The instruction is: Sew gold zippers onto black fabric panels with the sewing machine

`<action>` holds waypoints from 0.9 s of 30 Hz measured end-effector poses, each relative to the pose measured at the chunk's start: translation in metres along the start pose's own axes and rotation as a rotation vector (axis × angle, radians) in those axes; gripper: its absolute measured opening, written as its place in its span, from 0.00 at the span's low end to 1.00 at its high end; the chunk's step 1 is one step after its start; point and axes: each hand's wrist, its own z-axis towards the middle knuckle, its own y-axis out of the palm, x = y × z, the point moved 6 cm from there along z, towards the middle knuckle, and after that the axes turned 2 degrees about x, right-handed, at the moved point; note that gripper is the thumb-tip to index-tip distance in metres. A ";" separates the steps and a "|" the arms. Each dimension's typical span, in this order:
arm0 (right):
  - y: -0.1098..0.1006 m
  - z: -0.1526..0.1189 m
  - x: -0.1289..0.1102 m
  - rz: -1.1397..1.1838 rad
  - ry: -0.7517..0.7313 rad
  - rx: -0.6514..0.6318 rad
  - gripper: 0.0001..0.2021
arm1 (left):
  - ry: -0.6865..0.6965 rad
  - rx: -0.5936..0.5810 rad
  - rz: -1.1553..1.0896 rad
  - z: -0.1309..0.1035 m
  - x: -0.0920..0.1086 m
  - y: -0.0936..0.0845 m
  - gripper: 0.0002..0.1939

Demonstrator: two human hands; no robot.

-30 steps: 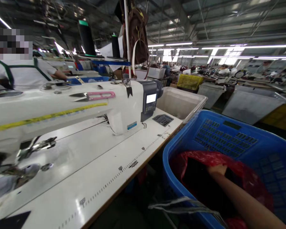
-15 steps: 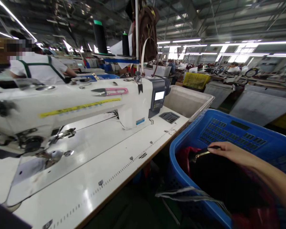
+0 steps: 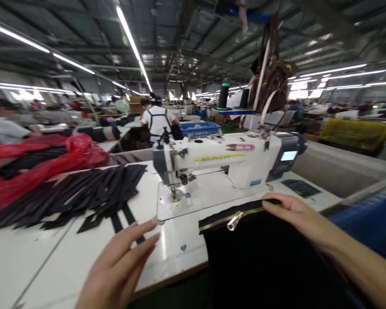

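Observation:
A black fabric piece [image 3: 260, 257] with a gold zipper along its top edge hangs over the table's front edge. My right hand [image 3: 292, 212] pinches its upper right corner. The gold zipper pull [image 3: 234, 220] lies near the left end of the zipper. To the left of the fabric, my left hand [image 3: 125, 257] is over the white table [image 3: 167, 253], fingers apart and holding nothing. Behind both hands stands a white sewing machine [image 3: 209, 163], its needle area [image 3: 175, 194] between and beyond them. Pink thread snips [image 3: 241, 147] rest on top of the machine.
Dark fabric strips [image 3: 106, 191] and a red plastic bag [image 3: 83, 152] lie at the left. A blue basket [image 3: 373, 223] is at the right, near a grey bin [image 3: 328, 165]. Other people sit further back.
The view has turned left. My right hand has brought the black zippered piece out of the blue basket to the table's front edge. My left hand has come into view, open.

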 end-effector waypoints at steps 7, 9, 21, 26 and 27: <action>0.106 0.036 0.015 -0.380 -0.433 0.030 0.11 | -0.133 -0.311 -0.051 0.029 0.007 0.069 0.10; 0.112 0.038 0.015 -0.430 -0.477 -0.022 0.05 | -0.189 -0.397 -0.036 0.034 -0.002 0.089 0.08; 0.097 0.025 -0.024 -0.601 -0.670 0.023 0.11 | -0.084 -0.515 -0.150 0.078 -0.002 0.091 0.01; 0.063 0.039 -0.051 -0.639 -0.625 -0.040 0.15 | -0.051 -0.574 -0.148 0.109 0.007 0.071 0.01; 0.055 0.043 -0.058 -0.620 -0.614 -0.063 0.16 | -0.007 -0.568 -0.152 0.115 0.011 0.068 0.02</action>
